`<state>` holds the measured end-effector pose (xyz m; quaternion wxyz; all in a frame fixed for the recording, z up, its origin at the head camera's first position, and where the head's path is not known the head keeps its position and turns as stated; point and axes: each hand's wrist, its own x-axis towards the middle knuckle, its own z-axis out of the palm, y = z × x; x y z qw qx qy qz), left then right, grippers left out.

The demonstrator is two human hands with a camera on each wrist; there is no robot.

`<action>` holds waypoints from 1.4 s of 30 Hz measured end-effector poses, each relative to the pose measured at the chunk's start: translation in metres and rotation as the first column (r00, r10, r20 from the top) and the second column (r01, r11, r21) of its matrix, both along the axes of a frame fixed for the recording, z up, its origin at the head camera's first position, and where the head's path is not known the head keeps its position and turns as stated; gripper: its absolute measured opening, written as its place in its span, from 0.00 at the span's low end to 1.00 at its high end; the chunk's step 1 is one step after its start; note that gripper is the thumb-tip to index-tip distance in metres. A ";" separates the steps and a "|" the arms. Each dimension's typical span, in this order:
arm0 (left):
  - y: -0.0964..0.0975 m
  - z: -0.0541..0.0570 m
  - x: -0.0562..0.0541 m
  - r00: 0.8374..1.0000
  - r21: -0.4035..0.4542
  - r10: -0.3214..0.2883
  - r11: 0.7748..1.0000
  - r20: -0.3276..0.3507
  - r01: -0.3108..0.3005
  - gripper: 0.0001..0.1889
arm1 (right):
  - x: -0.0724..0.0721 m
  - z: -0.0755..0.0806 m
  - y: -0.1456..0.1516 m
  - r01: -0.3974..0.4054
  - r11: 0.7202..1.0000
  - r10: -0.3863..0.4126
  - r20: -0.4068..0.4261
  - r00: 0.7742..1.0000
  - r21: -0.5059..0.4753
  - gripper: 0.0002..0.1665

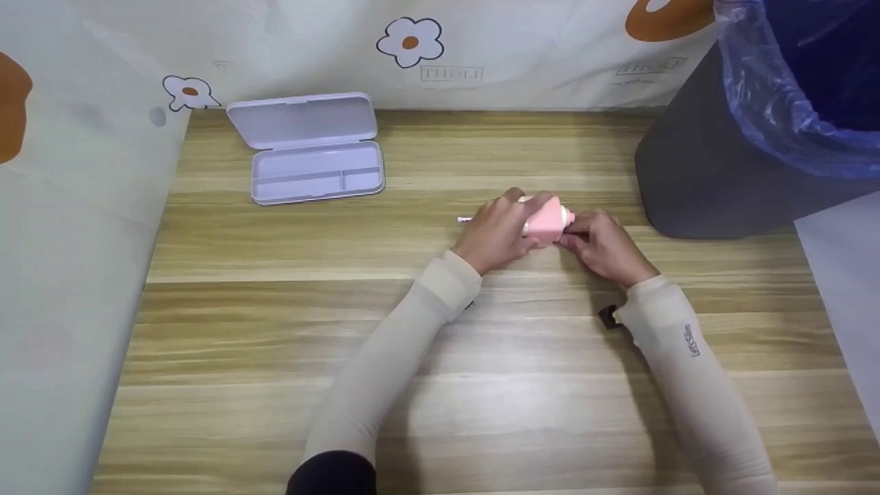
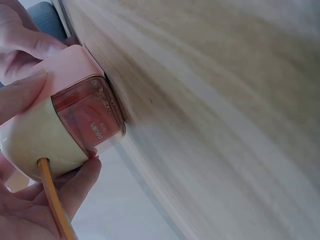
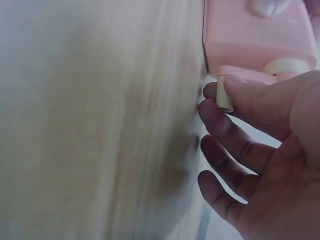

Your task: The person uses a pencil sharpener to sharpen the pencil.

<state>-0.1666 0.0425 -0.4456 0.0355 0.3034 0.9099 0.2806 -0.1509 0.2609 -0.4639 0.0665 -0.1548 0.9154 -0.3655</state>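
Observation:
My left hand point(image 1: 493, 235) grips a pink and cream crank pencil sharpener point(image 1: 547, 221) on the table, its fingers and thumb wrapped over the body. A yellow-orange pencil point(image 2: 55, 202) sticks out of the hole in the sharpener's cream front, as the left wrist view shows. Beneath the pink top is a see-through drawer point(image 2: 85, 117) with small bits inside. On the opposite side, my right hand point(image 1: 605, 246) pinches the cream knob point(image 3: 224, 95) of the pink crank arm point(image 3: 247, 74) between thumb and forefinger, the other fingers loosely bent.
An open lilac pencil case point(image 1: 295, 180) lies at the back left of the wooden table point(image 1: 522, 385), its lid tipped back toward the wall. At the back right stands a dark grey bin point(image 1: 694, 165) lined with a blue bag point(image 1: 777, 110). A flower-patterned sheet point(image 1: 309, 41) covers the wall.

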 end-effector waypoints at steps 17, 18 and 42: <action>0.000 0.000 0.002 1.000 -0.008 0.000 1.000 -0.020 0.000 0.35 | 0.029 0.024 0.005 -0.052 0.998 0.053 -0.052 0.997 0.024 0.08; 0.000 0.000 0.002 1.000 -0.011 -0.001 1.000 -0.021 0.001 0.35 | 0.029 0.026 0.006 -0.052 0.998 0.053 -0.051 0.997 0.023 0.09; -0.001 0.001 0.001 0.999 -0.019 -0.020 1.000 -0.040 0.019 0.35 | -0.004 0.057 0.000 0.104 0.993 -0.114 -0.244 0.963 -0.055 0.10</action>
